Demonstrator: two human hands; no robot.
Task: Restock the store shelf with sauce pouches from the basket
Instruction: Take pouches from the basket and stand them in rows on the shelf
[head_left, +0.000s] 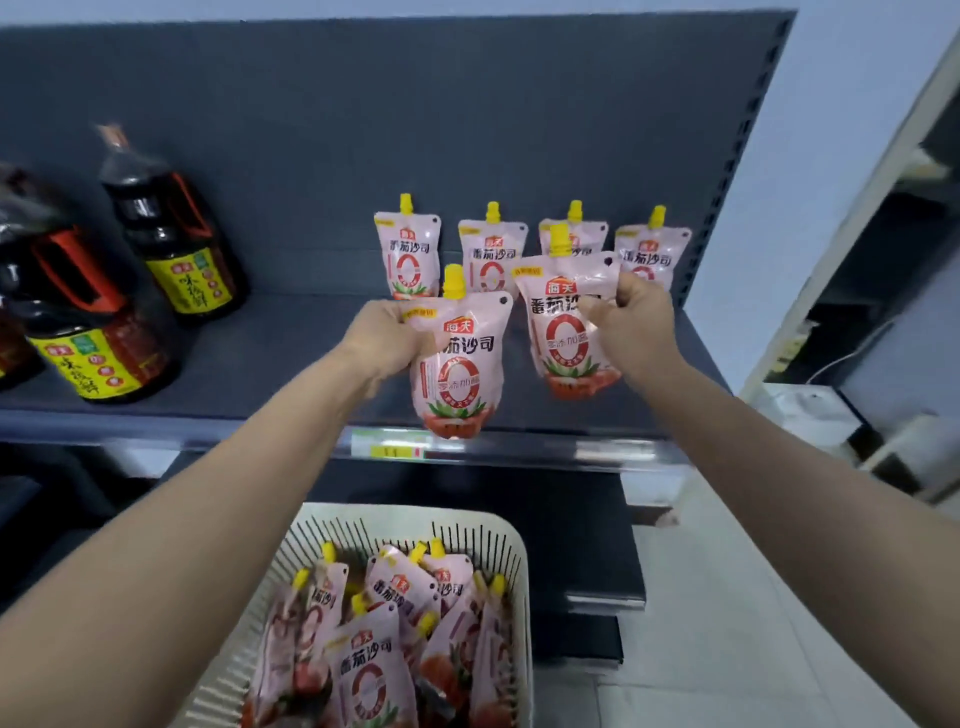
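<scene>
I see two pink sauce pouches with yellow caps held up at the shelf. The left pouch (457, 364) hangs upright from the left hand (384, 332), which grips its upper left corner with curled fingers. Its bottom reaches down to the front edge of the shelf (291, 358), just beside the price strip (389, 446). The right pouch (563, 332) is a little higher and farther in, over the shelf board, and it leans slightly. The right hand (636, 322) pinches it at the upper right edge, with the fingers curled tight and the back of the hand toward the camera. I cannot tell if either pouch touches the board. Both arms are bare, stretched forward and nearly straight. The two hands are near each other, with the two held pouches between them.

Behind these, a back row (491, 254) of four pouches of the same kind stands upright against the dark rear panel. The third one is partly hidden by the right pouch.

Below, close to the body, the white slotted basket (498, 530) holds a loose heap of pouches (369, 670), lying tilted on each other.

On the left part of the same shelf stand dark sauce bottles (176, 228) with yellow labels and orange handles, well apart from the pouches.
</scene>
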